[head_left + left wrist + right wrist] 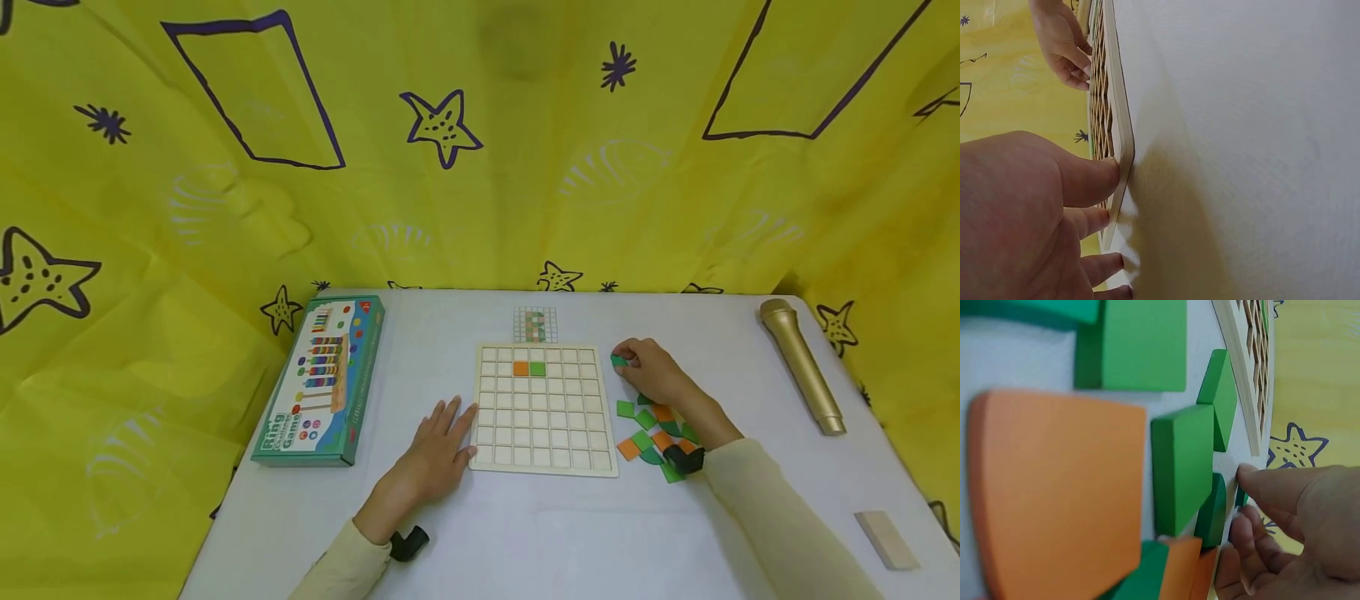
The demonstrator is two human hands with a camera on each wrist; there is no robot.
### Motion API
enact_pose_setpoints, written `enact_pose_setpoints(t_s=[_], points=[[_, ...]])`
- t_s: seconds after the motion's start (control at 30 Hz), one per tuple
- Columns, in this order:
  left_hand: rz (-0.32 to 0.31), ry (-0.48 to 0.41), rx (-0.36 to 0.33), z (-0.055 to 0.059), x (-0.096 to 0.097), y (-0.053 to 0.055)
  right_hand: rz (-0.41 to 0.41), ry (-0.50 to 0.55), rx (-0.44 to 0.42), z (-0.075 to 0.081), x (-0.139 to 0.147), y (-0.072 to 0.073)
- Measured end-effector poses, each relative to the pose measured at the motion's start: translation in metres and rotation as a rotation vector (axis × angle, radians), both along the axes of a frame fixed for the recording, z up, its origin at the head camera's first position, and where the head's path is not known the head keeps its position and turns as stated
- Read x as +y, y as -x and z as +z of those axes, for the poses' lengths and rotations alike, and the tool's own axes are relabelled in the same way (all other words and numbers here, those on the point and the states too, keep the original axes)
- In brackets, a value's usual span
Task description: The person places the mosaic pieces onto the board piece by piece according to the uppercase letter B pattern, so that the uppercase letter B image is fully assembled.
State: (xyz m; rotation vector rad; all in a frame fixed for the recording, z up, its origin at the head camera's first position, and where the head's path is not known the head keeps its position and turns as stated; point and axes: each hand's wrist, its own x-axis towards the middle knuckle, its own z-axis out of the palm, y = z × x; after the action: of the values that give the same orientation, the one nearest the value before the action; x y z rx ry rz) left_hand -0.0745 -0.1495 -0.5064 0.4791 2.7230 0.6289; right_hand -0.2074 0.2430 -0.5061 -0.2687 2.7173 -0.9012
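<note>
A wooden grid board (pixel 543 457) lies flat on the white table, with an orange square tile (pixel 521 368) and a green square tile (pixel 537 369) side by side in its second row. My left hand (pixel 435 454) rests at the board's left edge, its fingers spread and thumb touching the rim in the left wrist view. Beyond the board's right edge, my right hand (pixel 654 372) pinches a dark green tile (pixel 618 361) between thumb and fingers. Loose green and orange tiles (pixel 647 419) are scattered beneath the right wrist; the right wrist view shows an orange tile (pixel 1063 494) up close.
A small pattern card (pixel 536 325) lies behind the board. On the left is a ring game box (pixel 318 379). A gold microphone (pixel 802 367) and a pale wooden block (pixel 887 540) lie on the right. A yellow curtain (pixel 510 208) hangs behind the table.
</note>
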Motion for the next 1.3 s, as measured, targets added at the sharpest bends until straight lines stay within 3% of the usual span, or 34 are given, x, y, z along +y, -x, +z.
enact_pose_setpoints(t_s=[0.3, 0.63, 0.9, 1.13, 1.3], points=[[-0.005, -0.013, -0.005, 0.0, 0.0, -0.001, 0.023, 0.023, 0.022, -0.004, -0.003, -0.001], [-0.014, -0.024, -0.007, 0.0, 0.001, -0.001, -0.015, 0.019, -0.02, -0.003, -0.006, -0.007], [0.002, -0.019, -0.004, -0.012, -0.002, 0.001, -0.002, 0.029, 0.004, 0.004, -0.011, -0.011], [0.001, -0.023, 0.006, -0.019, -0.004, 0.003, 0.051, 0.092, 0.038, 0.008, -0.037, -0.013], [0.0, -0.021, 0.014, -0.015, -0.003, 0.001, 0.11, 0.108, 0.049, 0.008, -0.063, -0.013]])
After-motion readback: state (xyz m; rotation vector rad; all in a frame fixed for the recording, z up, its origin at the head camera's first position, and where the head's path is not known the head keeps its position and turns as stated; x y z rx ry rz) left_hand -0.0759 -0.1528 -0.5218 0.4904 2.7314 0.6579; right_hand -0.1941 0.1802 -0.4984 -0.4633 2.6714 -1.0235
